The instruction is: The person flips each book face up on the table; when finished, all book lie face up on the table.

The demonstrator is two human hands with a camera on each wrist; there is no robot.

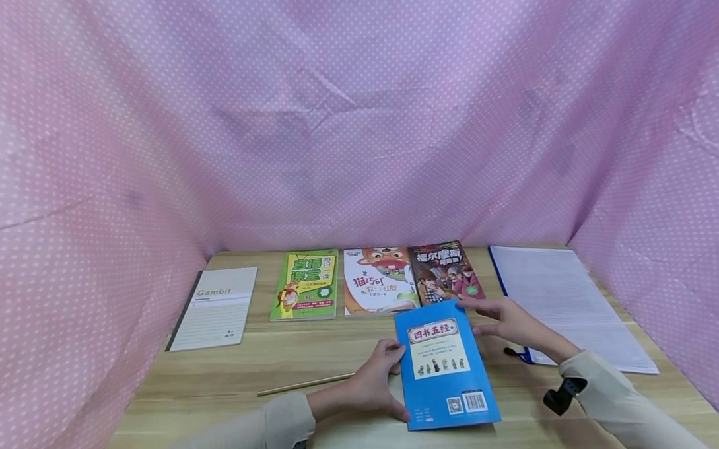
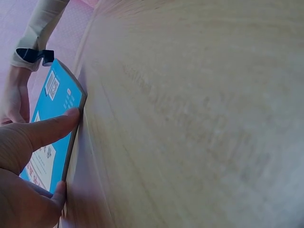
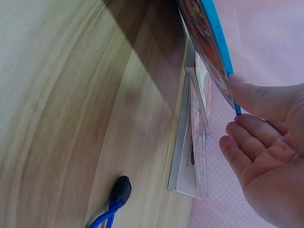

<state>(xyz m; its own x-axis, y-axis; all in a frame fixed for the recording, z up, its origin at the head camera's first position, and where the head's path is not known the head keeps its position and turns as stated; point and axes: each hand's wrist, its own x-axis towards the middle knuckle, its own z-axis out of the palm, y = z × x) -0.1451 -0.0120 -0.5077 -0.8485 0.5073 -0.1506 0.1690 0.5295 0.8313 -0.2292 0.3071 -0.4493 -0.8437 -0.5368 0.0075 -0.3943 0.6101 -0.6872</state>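
A thin blue book (image 1: 449,379) with a barcode on the upper-facing cover is held at the front middle of the table. My left hand (image 1: 374,380) grips its left edge, thumb near the lower corner and fingers higher up. In the left wrist view that edge of the book (image 2: 71,97) is close to the wood. At the upper right corner, my right hand (image 1: 507,322) pinches the book between thumb and fingers. The right wrist view shows its colourful underside (image 3: 202,42) tilted up from the table.
Behind lie a green book (image 1: 306,285), a white cartoon book (image 1: 375,284) and a dark book (image 1: 443,274). A notebook (image 1: 216,309) lies left; white sheets (image 1: 570,308) lie right, beside a blue cord with a black end (image 1: 518,353). A thin stick (image 1: 300,385) is near my left hand.
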